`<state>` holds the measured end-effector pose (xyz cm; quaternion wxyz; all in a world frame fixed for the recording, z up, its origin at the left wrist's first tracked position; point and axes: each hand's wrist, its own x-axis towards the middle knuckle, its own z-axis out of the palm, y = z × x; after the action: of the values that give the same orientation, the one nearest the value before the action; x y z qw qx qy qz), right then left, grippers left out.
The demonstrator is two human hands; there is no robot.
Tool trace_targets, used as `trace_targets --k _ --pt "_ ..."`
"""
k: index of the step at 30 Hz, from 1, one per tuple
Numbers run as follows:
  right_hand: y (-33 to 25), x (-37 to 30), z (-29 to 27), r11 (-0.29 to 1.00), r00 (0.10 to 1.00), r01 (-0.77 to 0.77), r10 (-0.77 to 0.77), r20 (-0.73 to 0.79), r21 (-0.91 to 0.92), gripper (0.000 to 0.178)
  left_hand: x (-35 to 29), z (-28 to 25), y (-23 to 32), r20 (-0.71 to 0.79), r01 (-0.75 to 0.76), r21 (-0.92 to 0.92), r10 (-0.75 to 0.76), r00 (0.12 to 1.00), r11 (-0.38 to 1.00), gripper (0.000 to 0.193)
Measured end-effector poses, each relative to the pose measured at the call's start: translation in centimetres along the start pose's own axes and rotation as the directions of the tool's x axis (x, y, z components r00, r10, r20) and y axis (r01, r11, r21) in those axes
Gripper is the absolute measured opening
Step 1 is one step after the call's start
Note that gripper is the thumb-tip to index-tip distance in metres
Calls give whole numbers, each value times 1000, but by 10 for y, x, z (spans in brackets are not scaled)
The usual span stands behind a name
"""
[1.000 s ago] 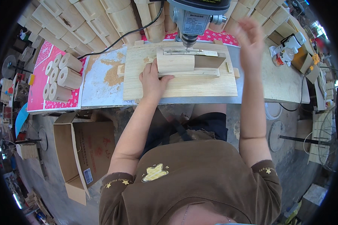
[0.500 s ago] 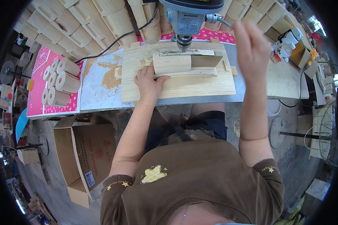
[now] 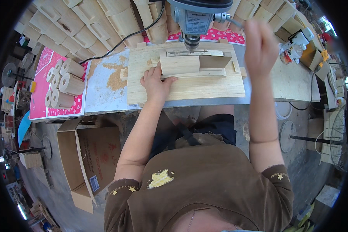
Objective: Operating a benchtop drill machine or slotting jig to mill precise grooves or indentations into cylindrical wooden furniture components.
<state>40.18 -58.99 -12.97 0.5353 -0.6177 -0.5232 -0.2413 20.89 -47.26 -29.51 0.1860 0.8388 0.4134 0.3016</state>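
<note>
the left hand (image 3: 155, 83) holds the left end of the wood piece (image 3: 179, 65), on the board (image 3: 205, 91) under the drill (image 3: 197, 23). 1 second ago no lever showed; now the lever (image 3: 233, 22) points at the curled, blurry right hand (image 3: 261, 48); its grip i cannot tell. the drill seems in use.

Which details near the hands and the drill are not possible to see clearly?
In the head view:
Right hand: blurred, so its grip on the lever is unclear.
Drill: top cut off by the upper edge.
Chuck: its lower tip too small to tell whether it touches the wooden piece.
</note>
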Motion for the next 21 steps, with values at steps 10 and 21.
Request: trace_targets --k 10,21 --pt "15 97 14 983 986 -130 142 86 -130 32 8 25 29 21 -108 -57 109 994 992 63" --pt "37 -76 31 996 996 67 -64 -60 54 9 8 26 30 45 -102 -65 105 993 993 61"
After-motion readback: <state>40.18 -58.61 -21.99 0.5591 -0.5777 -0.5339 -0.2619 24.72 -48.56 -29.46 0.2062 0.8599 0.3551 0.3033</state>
